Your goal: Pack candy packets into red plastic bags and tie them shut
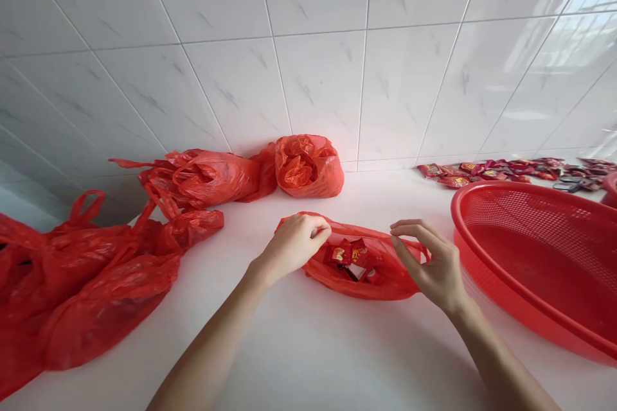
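Observation:
A red plastic bag (385, 282) lies on the white surface in front of me with its mouth spread wide. Inside it sit several small red packets (354, 253) with yellow print. My left hand (294, 241) is closed in a pinch on the bag's rim at the left. At the right end of the bag my right hand (431, 263) is open, thumb and fingers apart, close to the rim; whether it touches the plastic is unclear.
A large red perforated basket (486, 282) stands at the right. Behind it small packets (496, 172) are scattered along the tiled wall (318, 90). Filled red plastic bags lie at the left (110, 308) and against the wall (313, 170).

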`<state>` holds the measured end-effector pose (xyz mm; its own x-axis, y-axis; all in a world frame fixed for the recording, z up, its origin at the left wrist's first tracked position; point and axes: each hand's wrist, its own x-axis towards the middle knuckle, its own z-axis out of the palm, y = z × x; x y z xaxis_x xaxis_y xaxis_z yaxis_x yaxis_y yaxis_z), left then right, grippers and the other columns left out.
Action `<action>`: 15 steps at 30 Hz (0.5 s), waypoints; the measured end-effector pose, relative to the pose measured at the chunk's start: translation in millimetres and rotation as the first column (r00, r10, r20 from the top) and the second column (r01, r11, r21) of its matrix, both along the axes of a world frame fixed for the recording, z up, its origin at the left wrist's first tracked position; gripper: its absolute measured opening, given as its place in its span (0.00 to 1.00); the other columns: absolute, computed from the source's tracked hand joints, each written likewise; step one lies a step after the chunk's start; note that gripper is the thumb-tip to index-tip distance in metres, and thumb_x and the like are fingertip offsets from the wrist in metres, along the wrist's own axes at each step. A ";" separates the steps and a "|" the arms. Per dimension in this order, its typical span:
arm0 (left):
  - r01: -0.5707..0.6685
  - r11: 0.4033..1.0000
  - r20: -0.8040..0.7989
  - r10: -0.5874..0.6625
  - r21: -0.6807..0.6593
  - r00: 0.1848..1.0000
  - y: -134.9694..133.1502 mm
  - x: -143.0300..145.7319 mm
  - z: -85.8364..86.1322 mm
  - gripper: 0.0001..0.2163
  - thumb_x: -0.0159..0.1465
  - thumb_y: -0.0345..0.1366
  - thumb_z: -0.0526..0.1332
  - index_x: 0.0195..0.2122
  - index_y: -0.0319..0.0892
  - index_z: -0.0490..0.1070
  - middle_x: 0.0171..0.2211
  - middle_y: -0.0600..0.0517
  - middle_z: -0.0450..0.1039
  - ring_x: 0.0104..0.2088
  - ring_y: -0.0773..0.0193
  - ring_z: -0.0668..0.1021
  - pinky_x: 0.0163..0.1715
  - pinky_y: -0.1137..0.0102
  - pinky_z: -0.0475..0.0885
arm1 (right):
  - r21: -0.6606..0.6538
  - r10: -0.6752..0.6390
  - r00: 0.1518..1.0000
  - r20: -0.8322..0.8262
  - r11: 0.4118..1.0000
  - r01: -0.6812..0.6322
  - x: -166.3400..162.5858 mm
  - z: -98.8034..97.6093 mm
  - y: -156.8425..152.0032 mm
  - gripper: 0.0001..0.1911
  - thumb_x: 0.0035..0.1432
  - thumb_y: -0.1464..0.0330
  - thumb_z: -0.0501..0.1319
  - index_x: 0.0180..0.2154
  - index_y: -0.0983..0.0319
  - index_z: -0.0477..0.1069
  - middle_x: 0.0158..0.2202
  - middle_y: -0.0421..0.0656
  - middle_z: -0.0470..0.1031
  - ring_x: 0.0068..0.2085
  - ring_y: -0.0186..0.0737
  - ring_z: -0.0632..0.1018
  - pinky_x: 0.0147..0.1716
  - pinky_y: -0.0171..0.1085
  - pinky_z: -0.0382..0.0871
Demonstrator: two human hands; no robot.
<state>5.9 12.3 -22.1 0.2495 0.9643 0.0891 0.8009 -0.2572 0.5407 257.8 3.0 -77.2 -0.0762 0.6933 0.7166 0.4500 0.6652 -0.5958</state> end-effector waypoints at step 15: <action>-0.181 0.982 0.013 0.182 -0.048 0.983 -12.5 -44.8 27.9 0.07 0.59 0.38 0.59 0.31 0.45 0.76 0.24 0.52 0.76 0.27 0.56 0.79 0.26 0.67 0.70 | -0.703 0.305 0.822 0.482 0.695 0.154 54.1 22.6 -0.5 0.39 0.60 0.61 0.58 0.70 0.57 0.54 0.31 0.43 0.82 0.32 0.48 0.82 0.32 0.45 0.77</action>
<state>-38.9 -0.2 5.8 0.0690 0.9966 0.0458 0.8226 -0.0828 0.5625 312.0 2.5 -54.6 -0.3492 0.9252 -0.1483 0.7991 0.2114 -0.5628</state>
